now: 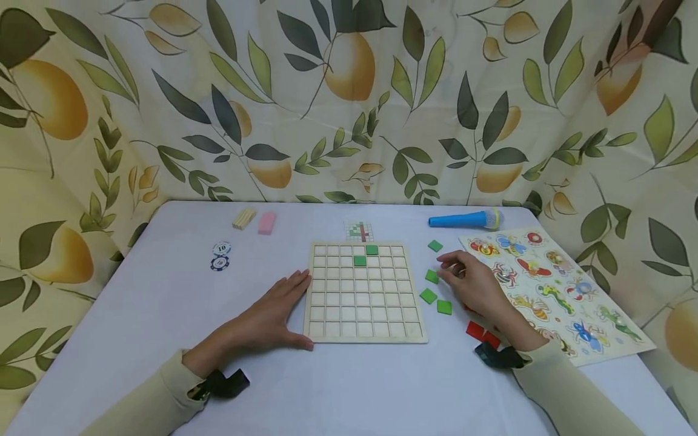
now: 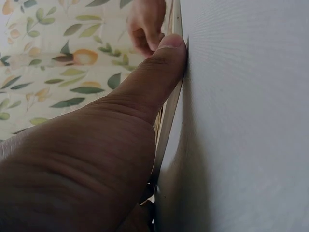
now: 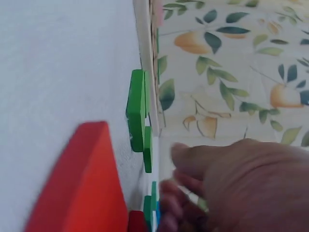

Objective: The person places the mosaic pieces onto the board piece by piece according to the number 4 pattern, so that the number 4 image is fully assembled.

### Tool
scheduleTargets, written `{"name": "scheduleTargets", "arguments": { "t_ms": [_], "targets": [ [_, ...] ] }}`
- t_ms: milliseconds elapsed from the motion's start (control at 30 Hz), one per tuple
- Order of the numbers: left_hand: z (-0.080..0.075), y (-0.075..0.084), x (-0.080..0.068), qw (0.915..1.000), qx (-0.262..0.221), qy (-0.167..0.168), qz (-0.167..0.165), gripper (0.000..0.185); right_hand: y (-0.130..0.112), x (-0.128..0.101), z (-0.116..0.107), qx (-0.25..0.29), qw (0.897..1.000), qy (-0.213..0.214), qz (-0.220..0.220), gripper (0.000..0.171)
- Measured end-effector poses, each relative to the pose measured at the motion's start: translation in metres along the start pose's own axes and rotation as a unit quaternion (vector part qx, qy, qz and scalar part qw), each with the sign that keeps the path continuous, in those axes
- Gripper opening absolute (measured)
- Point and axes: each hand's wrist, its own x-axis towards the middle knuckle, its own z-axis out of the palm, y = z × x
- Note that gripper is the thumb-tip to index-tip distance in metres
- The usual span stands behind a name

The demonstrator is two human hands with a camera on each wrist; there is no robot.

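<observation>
A wooden grid board (image 1: 365, 340) lies mid-table with two green tiles (image 1: 360, 260) in its top rows. My left hand (image 1: 283, 303) rests flat on the table, its thumb (image 2: 159, 77) pressed against the board's left edge (image 2: 169, 121). To the right of the board, my right hand (image 1: 469, 281) hovers over several loose green tiles (image 1: 428, 295). Its curled fingertips reach one green tile (image 1: 432, 277), but I cannot see whether they pinch it. The right wrist view shows the blurred right hand (image 3: 231, 183) beside green tiles (image 3: 136, 108) and a red tile (image 3: 82, 183).
Two red tiles (image 1: 475, 330) lie by my right wrist. An animal peg puzzle (image 1: 551, 290) and a blue toy microphone (image 1: 463, 220) sit at the right. A pattern card (image 1: 359, 230) lies behind the board. Poker chips (image 1: 220, 256), a pink block (image 1: 266, 223) and wooden sticks (image 1: 243, 218) lie far left.
</observation>
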Motion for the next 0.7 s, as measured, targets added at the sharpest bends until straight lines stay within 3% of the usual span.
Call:
{"name": "scheduleTargets", "arguments": {
  "t_ms": [233, 700],
  "targets": [
    [0.0004, 0.0007, 0.0012, 0.9999, 0.010, 0.002, 0.004, 0.137, 0.0095, -0.0001, 0.0065, -0.032, 0.999, -0.020, -0.007, 0.046],
    [-0.0016, 0.0004, -0.0005, 0.9998, 0.014, -0.001, 0.013, 0.135, 0.0121, 0.0022, 0.0086, -0.053, 0.998, -0.023, -0.011, 0.035]
  ]
}}
